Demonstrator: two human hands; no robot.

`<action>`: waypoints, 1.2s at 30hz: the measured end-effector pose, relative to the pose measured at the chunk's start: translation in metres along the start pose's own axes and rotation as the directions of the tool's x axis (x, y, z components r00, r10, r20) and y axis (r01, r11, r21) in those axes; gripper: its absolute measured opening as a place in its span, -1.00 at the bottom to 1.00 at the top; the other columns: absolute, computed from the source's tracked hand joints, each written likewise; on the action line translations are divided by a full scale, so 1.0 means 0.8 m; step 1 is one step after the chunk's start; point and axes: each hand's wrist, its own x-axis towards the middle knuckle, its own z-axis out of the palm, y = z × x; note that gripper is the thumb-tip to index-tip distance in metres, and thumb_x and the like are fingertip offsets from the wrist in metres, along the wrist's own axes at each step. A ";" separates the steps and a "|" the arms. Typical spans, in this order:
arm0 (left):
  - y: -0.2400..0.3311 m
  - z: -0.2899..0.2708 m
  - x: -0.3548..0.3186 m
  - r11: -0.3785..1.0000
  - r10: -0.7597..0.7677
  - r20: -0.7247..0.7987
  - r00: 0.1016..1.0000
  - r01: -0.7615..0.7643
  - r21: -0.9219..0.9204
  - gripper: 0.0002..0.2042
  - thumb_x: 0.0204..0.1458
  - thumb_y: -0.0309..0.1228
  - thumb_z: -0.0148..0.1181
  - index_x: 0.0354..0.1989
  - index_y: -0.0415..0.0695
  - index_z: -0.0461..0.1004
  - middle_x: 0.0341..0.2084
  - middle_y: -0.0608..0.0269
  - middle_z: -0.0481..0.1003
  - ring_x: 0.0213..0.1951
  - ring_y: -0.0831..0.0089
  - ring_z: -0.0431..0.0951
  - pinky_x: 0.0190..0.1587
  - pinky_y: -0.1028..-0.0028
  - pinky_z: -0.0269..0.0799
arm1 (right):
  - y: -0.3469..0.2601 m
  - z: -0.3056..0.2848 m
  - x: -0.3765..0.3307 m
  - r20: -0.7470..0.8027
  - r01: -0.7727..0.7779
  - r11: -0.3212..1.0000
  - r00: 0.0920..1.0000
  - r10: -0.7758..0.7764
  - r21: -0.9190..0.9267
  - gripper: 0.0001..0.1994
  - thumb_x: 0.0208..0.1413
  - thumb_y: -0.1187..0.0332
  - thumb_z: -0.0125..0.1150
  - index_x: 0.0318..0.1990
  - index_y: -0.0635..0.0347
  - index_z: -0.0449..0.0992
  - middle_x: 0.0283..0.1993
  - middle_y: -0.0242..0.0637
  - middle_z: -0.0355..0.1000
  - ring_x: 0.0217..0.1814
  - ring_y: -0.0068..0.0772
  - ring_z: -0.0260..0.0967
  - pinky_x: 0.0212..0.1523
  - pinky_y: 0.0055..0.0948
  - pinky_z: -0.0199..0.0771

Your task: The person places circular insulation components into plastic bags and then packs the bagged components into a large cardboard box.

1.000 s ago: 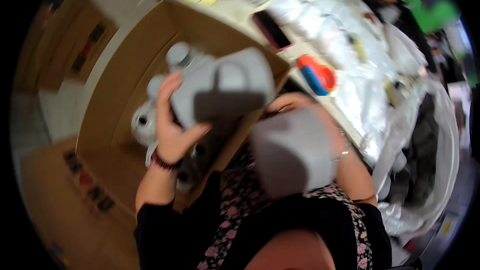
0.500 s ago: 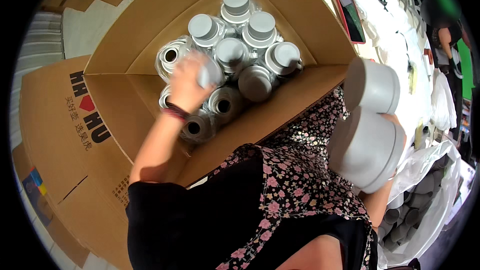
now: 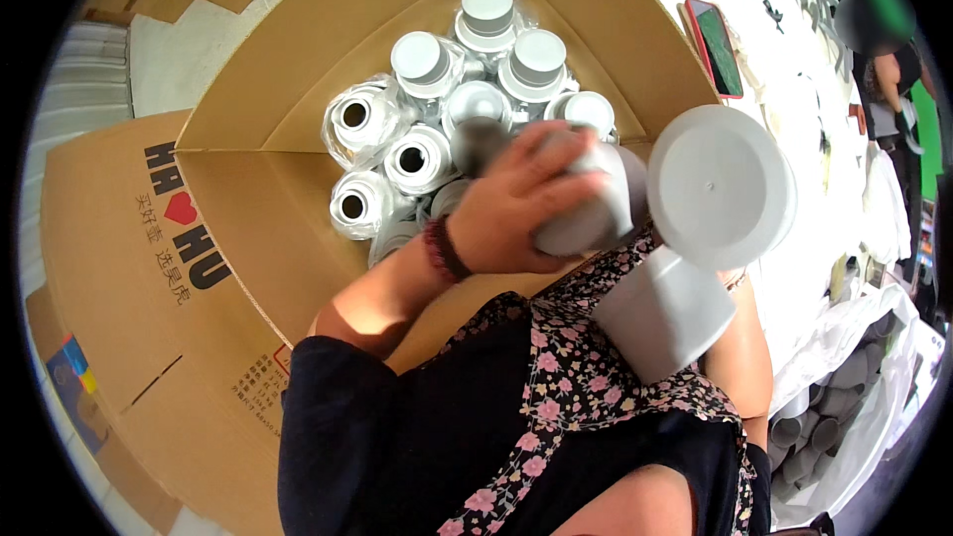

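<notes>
My left hand (image 3: 521, 197) is closed around a grey plastic cup (image 3: 586, 223), blurred by motion, over the near right edge of the box. Right beside it are more grey cups: one shows its round flat end (image 3: 710, 187), and below it another grey cup (image 3: 667, 313) is tilted against my apron. They rest in my right hand, whose fingers are hidden behind them; only my right forearm (image 3: 743, 352) shows. Inside the cardboard box (image 3: 298, 179) stand several light grey bottles in clear plastic. Some have caps on, like the capped bottle (image 3: 421, 60); others show dark round mouths, like the uncapped bottle (image 3: 417, 159).
On the right, a red-edged phone (image 3: 715, 48) lies on white sheeting beside the box. A white plastic bag (image 3: 794, 417) at the lower right holds many grey cups. A large cardboard flap (image 3: 109, 258) spreads out to the left. Far right, another person (image 3: 888, 69) is partly visible.
My left hand has moved from a bottle in the box rightward to the cups, carrying a grey cup; that bottle now shows its dark mouth. The cups at my right hand have turned and shifted left.
</notes>
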 end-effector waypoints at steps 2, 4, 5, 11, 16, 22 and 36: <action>-0.037 -0.037 -0.033 0.966 -0.173 -0.051 0.984 0.180 0.186 -0.20 -0.39 -0.30 0.48 0.17 -0.07 0.26 0.26 -0.17 0.11 0.23 -0.17 0.15 0.24 -0.03 0.08 | -0.006 0.005 -0.003 -0.172 0.025 0.983 0.983 -0.057 -0.182 -0.61 0.26 0.15 -0.02 0.14 0.16 0.34 0.03 -0.22 0.41 0.04 -0.37 0.39 -0.05 -0.38 0.50; -0.100 -0.044 -0.119 0.556 -0.397 -0.319 0.860 0.502 0.662 -0.22 -0.31 -0.30 0.45 0.20 -0.08 0.23 0.26 -0.12 0.11 0.25 -0.19 0.11 0.20 -0.04 0.13 | -0.012 0.001 -0.003 -0.267 0.038 0.924 0.952 -0.149 -0.380 -0.62 0.26 0.13 -0.02 0.09 0.18 0.37 -0.03 -0.20 0.45 -0.02 -0.34 0.42 -0.14 -0.37 0.55; -0.127 -0.043 -0.161 0.345 -0.648 -0.224 0.728 0.542 0.766 -0.17 -0.23 -0.22 0.43 0.28 -0.04 0.14 0.30 -0.04 0.08 0.30 -0.14 0.04 0.21 -0.09 0.09 | -0.019 -0.017 -0.007 -0.267 0.070 0.891 0.941 -0.208 -0.448 -0.62 0.25 0.12 -0.01 0.08 0.18 0.38 -0.01 -0.19 0.44 -0.02 -0.31 0.43 -0.13 -0.34 0.54; -0.096 -0.017 -0.092 0.835 -0.515 -0.048 0.856 0.513 0.197 -0.16 -0.26 0.04 0.41 0.26 0.03 0.22 0.25 -0.05 0.18 0.31 -0.07 0.08 0.25 -0.23 -0.13 | -0.006 0.046 0.010 -0.378 0.024 0.966 0.918 -0.124 -0.259 -0.54 0.21 0.03 0.03 0.09 0.19 0.38 0.03 -0.16 0.44 0.00 -0.20 0.43 0.01 -0.15 0.48; 0.008 0.008 0.004 0.941 0.120 0.010 0.993 -0.117 0.319 -0.40 -0.30 -0.10 0.41 0.03 0.13 0.41 0.14 0.13 0.30 0.19 -0.09 0.21 0.23 -0.11 0.04 | 0.070 0.069 0.055 -0.266 0.217 0.841 0.884 -0.385 -0.496 -0.68 0.23 0.31 0.03 0.07 0.28 0.38 0.05 -0.19 0.43 0.05 -0.28 0.40 0.06 -0.28 0.42; -0.176 -0.114 -0.131 0.332 -0.329 -0.610 0.721 0.693 0.640 -0.24 -0.22 -0.16 0.34 0.22 -0.20 0.24 0.26 -0.23 0.12 0.29 -0.13 0.06 0.28 0.03 0.03 | -0.003 -0.010 0.009 -0.208 0.265 0.694 0.830 -0.518 -0.669 -0.69 0.20 0.27 0.09 0.06 0.11 0.37 -0.06 -0.33 0.45 -0.12 -0.38 0.43 -0.23 -0.45 0.46; -0.007 -0.055 -0.044 0.727 -0.291 0.138 0.947 0.313 -0.611 -0.11 -0.20 -0.03 0.43 0.26 -0.24 0.15 0.29 -0.06 0.12 0.32 0.12 0.09 0.31 0.15 -0.01 | 0.083 0.087 0.025 0.546 0.475 -0.343 0.825 -0.148 -0.810 -0.65 0.06 0.41 0.18 0.03 0.25 0.41 -0.07 -0.01 0.45 -0.10 0.04 0.43 -0.07 -0.26 0.46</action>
